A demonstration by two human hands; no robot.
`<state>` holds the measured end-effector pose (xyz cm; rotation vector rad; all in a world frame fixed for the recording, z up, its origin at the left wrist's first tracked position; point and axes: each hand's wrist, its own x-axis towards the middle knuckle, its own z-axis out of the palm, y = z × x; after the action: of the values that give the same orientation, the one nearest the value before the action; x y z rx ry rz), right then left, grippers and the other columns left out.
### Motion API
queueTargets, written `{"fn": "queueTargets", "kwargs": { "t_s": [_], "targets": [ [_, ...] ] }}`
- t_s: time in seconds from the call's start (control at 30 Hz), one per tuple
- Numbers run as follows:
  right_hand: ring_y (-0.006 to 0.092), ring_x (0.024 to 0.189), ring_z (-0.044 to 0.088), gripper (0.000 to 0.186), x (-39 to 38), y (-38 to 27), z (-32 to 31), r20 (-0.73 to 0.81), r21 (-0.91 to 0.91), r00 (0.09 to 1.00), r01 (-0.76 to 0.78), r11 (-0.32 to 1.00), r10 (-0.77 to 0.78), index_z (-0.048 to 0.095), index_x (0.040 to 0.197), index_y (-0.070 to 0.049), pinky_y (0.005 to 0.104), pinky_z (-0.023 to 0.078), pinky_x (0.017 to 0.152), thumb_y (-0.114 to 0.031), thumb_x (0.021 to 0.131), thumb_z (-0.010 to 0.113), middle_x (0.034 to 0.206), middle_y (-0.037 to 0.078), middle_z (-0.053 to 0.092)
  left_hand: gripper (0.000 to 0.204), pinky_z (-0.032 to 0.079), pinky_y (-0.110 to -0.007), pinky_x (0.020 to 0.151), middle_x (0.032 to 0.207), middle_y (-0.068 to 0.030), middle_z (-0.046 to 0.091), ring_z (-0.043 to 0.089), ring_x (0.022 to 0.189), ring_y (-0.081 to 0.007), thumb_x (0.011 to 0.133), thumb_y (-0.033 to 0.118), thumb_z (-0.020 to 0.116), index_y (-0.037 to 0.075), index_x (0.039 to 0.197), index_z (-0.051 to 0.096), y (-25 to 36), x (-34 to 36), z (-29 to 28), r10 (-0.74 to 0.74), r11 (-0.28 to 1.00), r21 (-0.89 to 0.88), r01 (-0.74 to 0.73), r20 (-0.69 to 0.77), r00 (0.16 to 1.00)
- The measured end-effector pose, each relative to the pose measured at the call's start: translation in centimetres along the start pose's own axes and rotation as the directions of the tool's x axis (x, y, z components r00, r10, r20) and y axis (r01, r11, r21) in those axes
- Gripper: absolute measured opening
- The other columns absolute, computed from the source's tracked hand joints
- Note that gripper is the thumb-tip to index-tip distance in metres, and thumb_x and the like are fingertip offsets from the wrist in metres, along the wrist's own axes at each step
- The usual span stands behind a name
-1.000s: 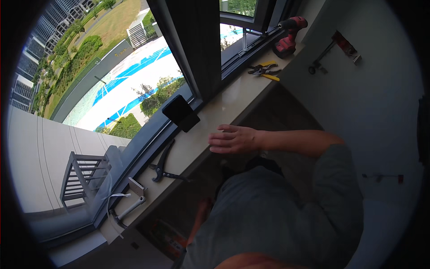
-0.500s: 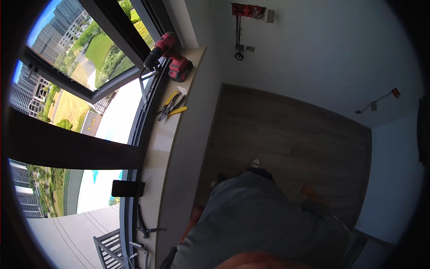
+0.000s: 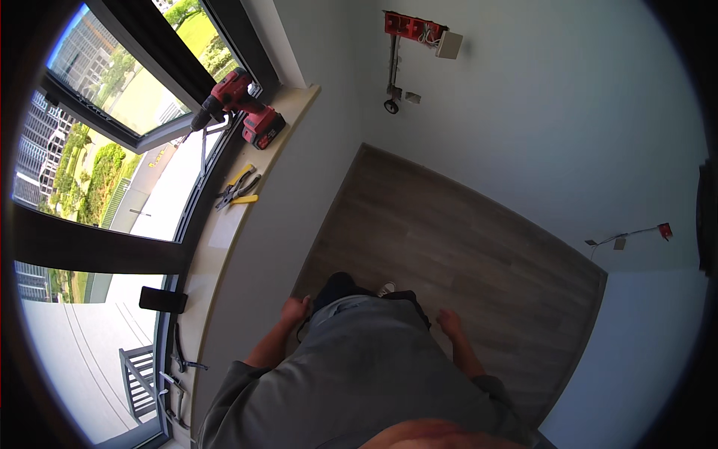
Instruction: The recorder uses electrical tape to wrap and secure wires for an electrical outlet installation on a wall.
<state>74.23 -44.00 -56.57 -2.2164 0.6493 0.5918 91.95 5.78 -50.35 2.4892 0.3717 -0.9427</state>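
Note:
My left hand (image 3: pixel 296 308) hangs low beside my left hip, its fingers curled in. A thin dark edge shows just below it, and whether the fingers grip that is too small to tell. On the other side of my body, my right hand (image 3: pixel 449 323) hangs over the floor with the fingers folded and no object visible in them. Neither hand touches the windowsill (image 3: pixel 215 258). A red and black cordless drill (image 3: pixel 238 96) stands at the sill's far end. Nearer lie yellow-handled pliers (image 3: pixel 241 190), then a black phone-like slab (image 3: pixel 163 300).
Dark bent tools or handles (image 3: pixel 179 355) lie at the sill's near end. Beside the drill a window sash (image 3: pixel 142 142) is tilted open. Red electrical boxes (image 3: pixel 411 27) with loose wires sit in the far wall; another red box (image 3: pixel 665 231) is at right. Wood flooring (image 3: pixel 464 254) lies ahead.
My view has shifted, so the sill and its tools sit further left. Both my hands now show clearly at my sides; before, the right one was blurred and the left mostly hidden.

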Motion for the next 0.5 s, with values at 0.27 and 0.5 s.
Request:
{"fn": "queueTargets", "kwargs": {
  "t_s": [0.27, 0.5],
  "targets": [
    [0.0353, 0.115, 0.059, 0.041, 5.0, 2.3, -3.3, -0.087, -0.076, 0.970, -0.234, 0.969, 0.227, 0.066, 0.118, -0.005, 0.0428, 0.047, 0.097, -0.020, 0.080, 0.064, 0.121, 0.019, 0.063, 0.055, 0.052, -0.046, 0.089, 0.101, -0.0220, 0.070, 0.067, 0.099, -0.0383, 0.089, 0.053, 0.055, 0.003, 0.096, 0.074, 1.8, 3.8, 1.6, -0.104, 0.988, 0.121, 0.097, 0.051, 0.993],
    [0.0334, 0.113, 0.062, 0.060, 9.9, -8.7, -7.2, -0.054, 0.059, 0.977, -0.201, 0.978, 0.204, 0.051, 0.137, -0.007, 0.0420, 0.051, 0.092, -0.017, 0.080, 0.068, 0.127, 0.019, 0.061, 0.042, 0.052, -0.044, 0.092, 0.110, -0.0192, 0.069, 0.066, 0.105, -0.0360, 0.074, 0.028, 0.074, 0.011, 0.113, 0.071, 6.0, 15.2, 4.2, 0.103, 0.994, 0.021, -0.110, 0.198, 0.975]
  ]
}}
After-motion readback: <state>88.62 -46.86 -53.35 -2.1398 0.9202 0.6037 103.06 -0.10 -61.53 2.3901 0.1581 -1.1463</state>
